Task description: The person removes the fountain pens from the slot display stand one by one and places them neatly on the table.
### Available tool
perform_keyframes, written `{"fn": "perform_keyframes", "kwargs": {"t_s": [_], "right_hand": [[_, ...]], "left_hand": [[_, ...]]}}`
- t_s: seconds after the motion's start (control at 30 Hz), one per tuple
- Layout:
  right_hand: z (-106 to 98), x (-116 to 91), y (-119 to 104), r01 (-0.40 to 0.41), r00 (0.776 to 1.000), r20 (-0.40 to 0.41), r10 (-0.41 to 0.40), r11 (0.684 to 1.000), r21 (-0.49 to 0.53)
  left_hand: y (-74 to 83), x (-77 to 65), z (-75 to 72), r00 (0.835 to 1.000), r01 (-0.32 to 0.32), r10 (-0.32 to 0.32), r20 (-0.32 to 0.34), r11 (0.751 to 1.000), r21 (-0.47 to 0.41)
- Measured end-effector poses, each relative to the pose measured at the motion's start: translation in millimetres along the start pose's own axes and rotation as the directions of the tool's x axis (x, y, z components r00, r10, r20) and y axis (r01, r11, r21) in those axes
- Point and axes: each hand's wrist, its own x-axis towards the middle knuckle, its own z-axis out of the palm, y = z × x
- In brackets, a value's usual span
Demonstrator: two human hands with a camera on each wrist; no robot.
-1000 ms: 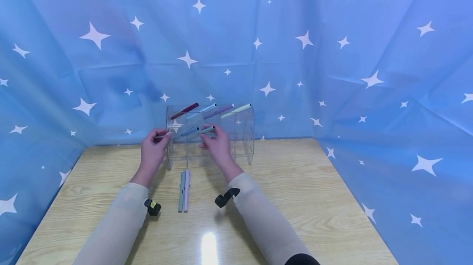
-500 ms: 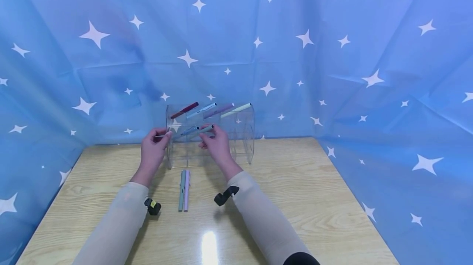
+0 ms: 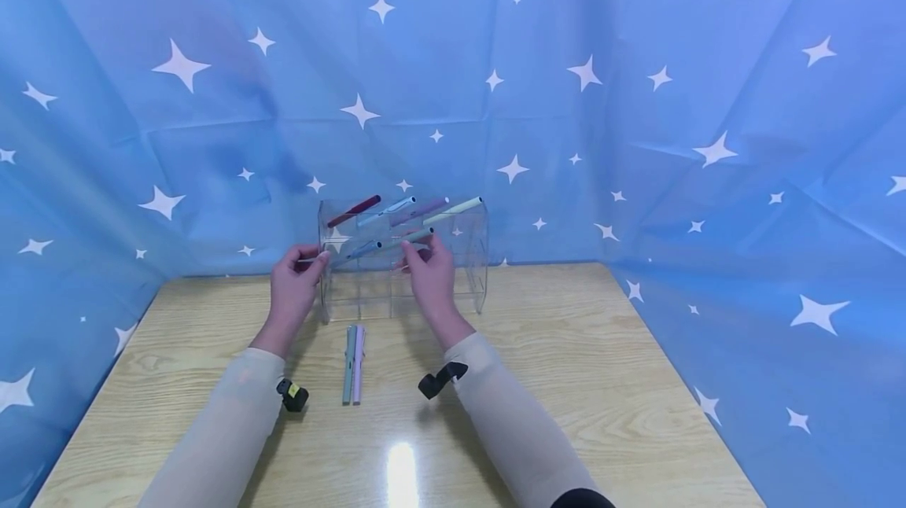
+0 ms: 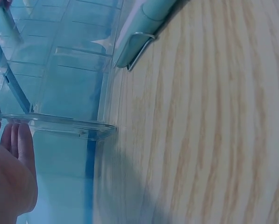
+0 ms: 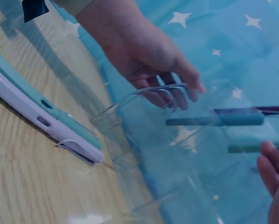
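My right hand point(image 3: 433, 276) pinches a slim green pen point(image 3: 419, 236) slanting rightward, my left hand point(image 3: 293, 284) gripping the clear plastic rack point(image 3: 375, 288).

Muted green pen point(image 3: 421, 234), pinched aslant, right end higher, clear tiered rack point(image 3: 479, 256), upright, divided into compartments

A pale wood-grained bench point(image 3: 609, 390) carries a clear plastic compartmented rack point(image 3: 460, 256) near its far edge; in front lie a slim teal pen point(image 3: 349, 370) and a slim lilac pen point(image 3: 357, 370), side by side.
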Motion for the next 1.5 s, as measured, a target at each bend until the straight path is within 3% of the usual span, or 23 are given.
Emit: {"fn": "perform_keyframes", "kwargs": {"t_s": [0.27,0.4,0.67,0.9,1.07,1.23,1.5], "right_hand": [[-19,-1,-6,0.031,0.997,-0.069,-0.035,0.998,-0.052],[-25,-3,-8,0.033,0.997,-0.069,-0.035,0.999,-0.027],[-30,-9,-9,0.031,1.0,-0.008,-0.031,0.996,0.085],[-29,-18,-7,-0.024,0.996,0.09,0.009,0.986,0.164],[-28,-25,-8,-0.069,0.993,0.113,0.046,0.975,0.211],[-29,-29,-10,-0.103,0.986,0.154,0.068,0.967,0.232],[-32,-37,-11,-0.115,0.973,0.219,0.075,0.978,0.175]], "left_hand": [[0.3,-2.5,0.1,0.999,-0.044,0.044,-0.01,0.999,-0.014],[-0.4,-2.2,0.0,0.999,-0.049,0.049,-0.01,0.999,-0.011],[0.3,-3.0,-0.9,0.999,-0.041,0.041,-0.004,0.999,-0.008],[0.6,-2.6,-0.9,1.0,-0.024,0.024,0.004,0.999,-0.022],[-0.9,-2.3,0.1,1.0,-0.021,0.022,0.004,0.999,-0.024],[1.0,-4.7,-0.8,0.999,-0.036,0.036,0.004,0.999,-0.03],[0.7,-3.8,0.1,0.999,-0.035,0.035,-0.002,0.999,-0.016]]}}
